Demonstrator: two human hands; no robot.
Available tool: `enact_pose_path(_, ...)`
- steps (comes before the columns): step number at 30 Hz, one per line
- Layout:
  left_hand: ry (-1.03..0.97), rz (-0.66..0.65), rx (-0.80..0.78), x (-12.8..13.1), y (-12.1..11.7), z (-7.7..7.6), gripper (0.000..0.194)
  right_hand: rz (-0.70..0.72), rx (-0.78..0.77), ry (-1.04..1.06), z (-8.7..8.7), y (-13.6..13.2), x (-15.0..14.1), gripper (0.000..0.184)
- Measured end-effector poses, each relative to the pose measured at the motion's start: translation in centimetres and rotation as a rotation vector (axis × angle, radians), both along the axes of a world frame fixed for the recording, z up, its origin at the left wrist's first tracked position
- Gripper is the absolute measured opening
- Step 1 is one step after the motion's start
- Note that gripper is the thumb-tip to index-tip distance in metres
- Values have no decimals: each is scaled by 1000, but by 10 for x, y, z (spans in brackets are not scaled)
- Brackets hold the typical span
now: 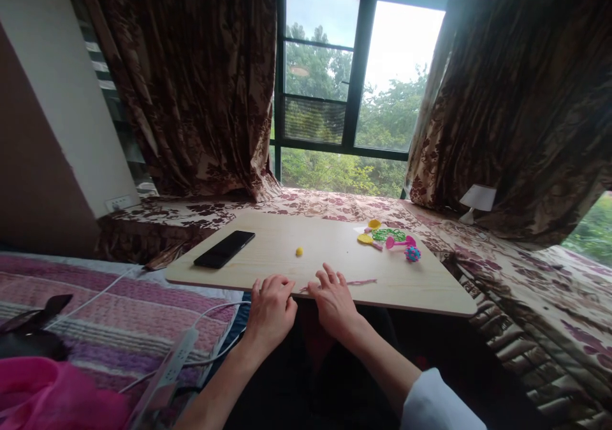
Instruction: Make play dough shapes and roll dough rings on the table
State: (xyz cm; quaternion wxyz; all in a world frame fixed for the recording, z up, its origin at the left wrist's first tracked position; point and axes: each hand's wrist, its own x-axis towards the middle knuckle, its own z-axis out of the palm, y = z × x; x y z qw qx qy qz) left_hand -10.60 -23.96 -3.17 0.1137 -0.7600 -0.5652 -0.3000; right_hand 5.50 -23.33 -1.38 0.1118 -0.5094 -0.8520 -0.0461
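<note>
A thin, twisted pinkish strand [362,282] lies along the near side of the table. Over the strand's left part rests my right hand [335,300], palm down with its fingers spread; they touch or nearly touch it. My left hand [271,310] lies at the table's front edge, left of the strand, fingers loosely bent and thumb apart, with no object seen in it. Part of the strand is hidden under my right fingers. Beyond both hands sits a small yellow ball [299,251], apart from them.
The pale wooden table [325,232] carries a black phone [224,249] at left. Two yellow-and-pink spoon-like toys, a green openwork piece [388,234], a pink toy [400,242] and a blue-pink knobbly ball [412,254] lie at right. A power strip [174,366] with cables is on the bed.
</note>
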Motion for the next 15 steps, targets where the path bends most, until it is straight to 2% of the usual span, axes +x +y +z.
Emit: enact_pose_path(15,4,-10,4,1,1,4,30,8,47,5,-6,-6,1,37)
